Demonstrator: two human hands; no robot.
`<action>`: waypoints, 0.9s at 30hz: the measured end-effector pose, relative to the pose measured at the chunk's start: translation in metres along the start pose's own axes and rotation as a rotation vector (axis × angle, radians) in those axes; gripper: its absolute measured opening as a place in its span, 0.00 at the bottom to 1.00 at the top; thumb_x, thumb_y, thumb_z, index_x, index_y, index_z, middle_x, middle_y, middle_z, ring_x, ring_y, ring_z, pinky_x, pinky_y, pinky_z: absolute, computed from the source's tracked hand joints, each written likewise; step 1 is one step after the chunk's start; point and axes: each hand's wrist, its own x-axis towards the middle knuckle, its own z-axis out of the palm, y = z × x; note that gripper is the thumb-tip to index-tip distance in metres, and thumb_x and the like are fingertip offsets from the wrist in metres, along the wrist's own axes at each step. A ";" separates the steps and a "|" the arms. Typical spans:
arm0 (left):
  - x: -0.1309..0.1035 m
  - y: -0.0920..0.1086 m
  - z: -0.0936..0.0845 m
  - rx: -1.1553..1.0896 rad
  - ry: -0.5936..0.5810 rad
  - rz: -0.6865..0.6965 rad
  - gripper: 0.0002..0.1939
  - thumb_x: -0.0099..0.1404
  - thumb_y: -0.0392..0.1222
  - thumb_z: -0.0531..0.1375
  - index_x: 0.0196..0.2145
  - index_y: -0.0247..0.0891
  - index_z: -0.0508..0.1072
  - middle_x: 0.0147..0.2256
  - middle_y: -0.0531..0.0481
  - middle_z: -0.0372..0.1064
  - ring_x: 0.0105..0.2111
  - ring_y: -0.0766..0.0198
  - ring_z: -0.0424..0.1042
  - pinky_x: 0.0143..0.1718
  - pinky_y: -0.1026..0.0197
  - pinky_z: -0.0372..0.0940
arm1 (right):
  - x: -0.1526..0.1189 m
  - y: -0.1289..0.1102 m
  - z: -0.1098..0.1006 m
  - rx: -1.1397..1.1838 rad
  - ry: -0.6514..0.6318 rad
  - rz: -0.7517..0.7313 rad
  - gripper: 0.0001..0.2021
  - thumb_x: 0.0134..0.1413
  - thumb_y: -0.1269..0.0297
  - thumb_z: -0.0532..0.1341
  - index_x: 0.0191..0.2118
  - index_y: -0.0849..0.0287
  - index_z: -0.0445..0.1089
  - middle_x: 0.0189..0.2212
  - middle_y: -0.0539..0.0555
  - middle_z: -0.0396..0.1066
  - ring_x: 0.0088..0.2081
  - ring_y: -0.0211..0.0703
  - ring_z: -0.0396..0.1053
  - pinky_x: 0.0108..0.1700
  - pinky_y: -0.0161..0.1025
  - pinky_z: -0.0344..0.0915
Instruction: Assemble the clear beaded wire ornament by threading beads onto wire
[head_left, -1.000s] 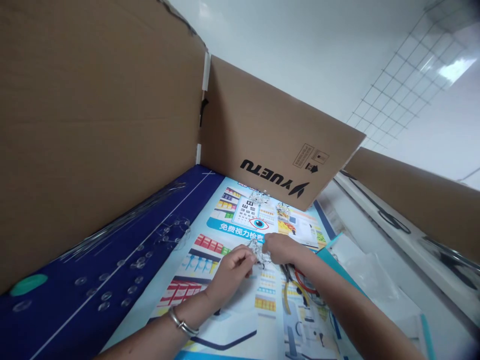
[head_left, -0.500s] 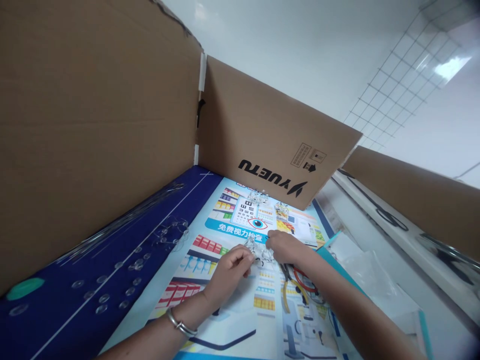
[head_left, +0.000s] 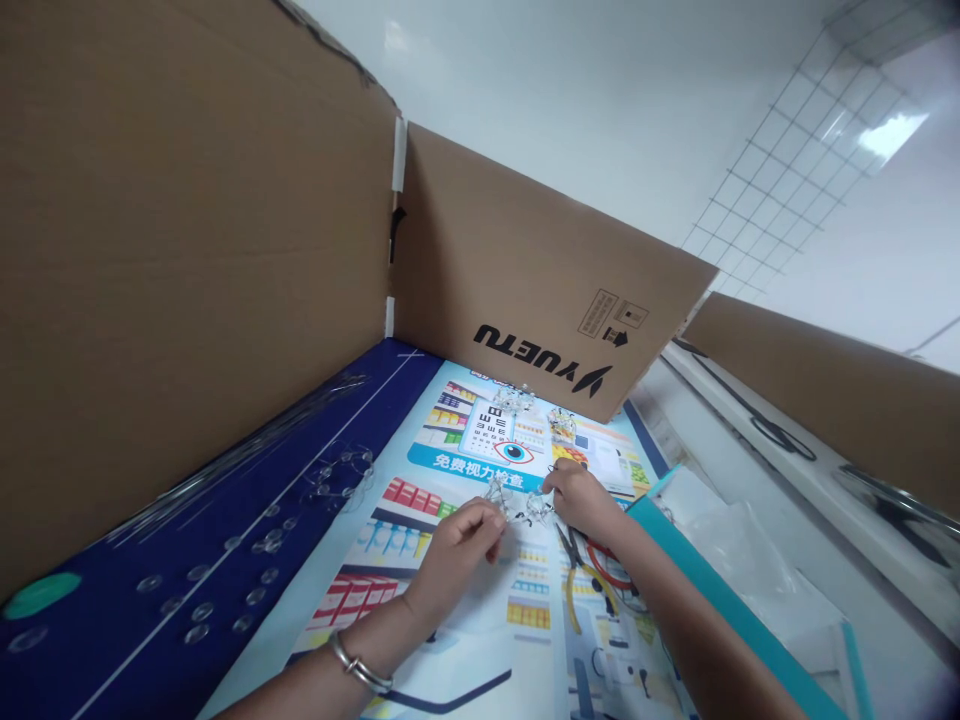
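A small clear piece of thin wire [head_left: 519, 505] with dark bits lies over the printed poster [head_left: 480, 575], between my two hands. My left hand [head_left: 461, 550] has its fingers curled and thumb pressed in at the piece's left side; what the pinch holds is hidden. At the right end, my right hand [head_left: 581, 497] is closed with its fingertips pinched, and a thin dark line shows at the fingers. Yellow-handled pliers [head_left: 574, 580] lie just below the right hand, beside a red-orange loop [head_left: 609, 565].
Two similar wire pieces stand farther back, one clear [head_left: 514, 400] and one yellowish [head_left: 562, 422]. Several clear discs [head_left: 202, 610] and tangled wire [head_left: 341, 475] lie on the blue cloth [head_left: 315, 540] at left. Cardboard walls [head_left: 540, 260] enclose the back and left. A teal-edged box [head_left: 720, 590] sits right.
My right hand has shifted slightly right, away from the wire piece's middle. My left hand stays almost in place. The whole view has moved a little.
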 end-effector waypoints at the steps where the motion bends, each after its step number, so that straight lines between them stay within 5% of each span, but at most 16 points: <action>1: -0.001 0.000 0.001 -0.017 0.002 -0.014 0.17 0.65 0.40 0.52 0.19 0.36 0.66 0.23 0.52 0.61 0.25 0.66 0.62 0.31 0.63 0.58 | -0.002 0.001 0.002 0.020 0.029 0.019 0.16 0.47 0.81 0.52 0.37 0.59 0.72 0.35 0.54 0.63 0.39 0.41 0.63 0.41 0.33 0.58; 15: -0.007 0.003 0.009 -0.062 -0.021 -0.029 0.16 0.65 0.41 0.52 0.21 0.36 0.67 0.25 0.51 0.63 0.26 0.66 0.63 0.30 0.63 0.59 | -0.029 0.005 0.019 0.221 0.276 0.202 0.14 0.49 0.79 0.49 0.35 0.58 0.69 0.34 0.52 0.63 0.36 0.40 0.65 0.38 0.34 0.61; 27: -0.008 0.006 0.011 0.003 -0.030 -0.006 0.17 0.65 0.41 0.52 0.20 0.36 0.67 0.24 0.51 0.62 0.27 0.65 0.63 0.32 0.63 0.59 | -0.033 -0.001 -0.009 0.182 0.040 0.101 0.11 0.53 0.72 0.53 0.31 0.58 0.74 0.29 0.51 0.66 0.33 0.37 0.65 0.37 0.31 0.58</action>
